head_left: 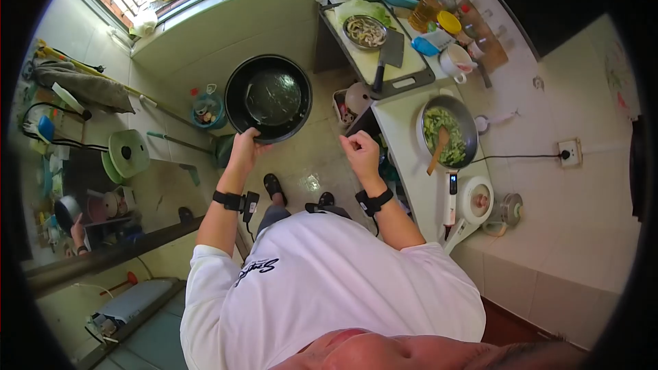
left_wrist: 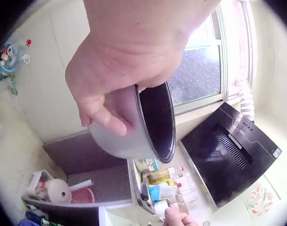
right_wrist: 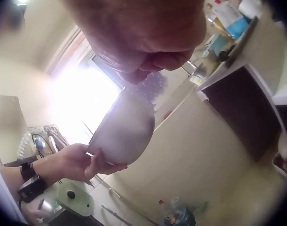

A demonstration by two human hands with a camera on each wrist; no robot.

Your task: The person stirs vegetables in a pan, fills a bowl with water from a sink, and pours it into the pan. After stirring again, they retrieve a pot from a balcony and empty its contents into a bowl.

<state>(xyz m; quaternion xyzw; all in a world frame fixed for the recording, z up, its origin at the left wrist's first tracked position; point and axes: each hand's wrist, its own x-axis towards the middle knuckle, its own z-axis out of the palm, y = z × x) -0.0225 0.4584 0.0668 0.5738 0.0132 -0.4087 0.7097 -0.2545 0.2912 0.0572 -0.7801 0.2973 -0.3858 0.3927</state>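
Observation:
My left hand (head_left: 242, 152) grips the rim of a rice cooker inner pot (head_left: 269, 96), dark inside and silver-grey outside. The pot hangs over the floor, its mouth turned up in the head view and a light sheen on its bottom. In the left wrist view the thumb and fingers lie on either side of the pot wall (left_wrist: 122, 141). My right hand (head_left: 363, 156) is raised off to the right, apart from the pot, with curled fingers and nothing held. The right wrist view shows the pot's pale outside (right_wrist: 127, 129) beyond that hand.
On the right counter a pan (head_left: 469, 123) holds chopped greens and a wooden spatula (head_left: 439, 152). Behind it a cleaver (head_left: 391, 51) lies on a cutting board (head_left: 413, 62) beside a bowl of sliced food (head_left: 365, 31). Bottles (head_left: 426, 10) line the wall. A blue-rimmed bin (head_left: 209, 108) stands left.

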